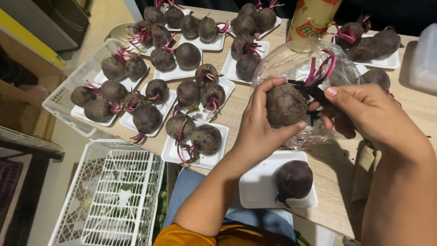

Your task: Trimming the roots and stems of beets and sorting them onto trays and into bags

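My left hand (258, 126) grips a dark round beetroot (285, 105) above the wooden table (330, 171). My right hand (364, 114) pinches the beetroot's dark stem end with thumb and fingers, just over a clear plastic bag (296, 64) that holds pink stems. Below the hands a white foam tray (257, 187) carries one beetroot (293, 180) near the table's front edge.
Several white foam trays with beetroots (193, 136) cover the left and far side of the table. A yellow bag (312, 18) stands at the back. White plastic crates (114, 196) sit at the lower left, and a translucent box (423, 59) sits at the far right.
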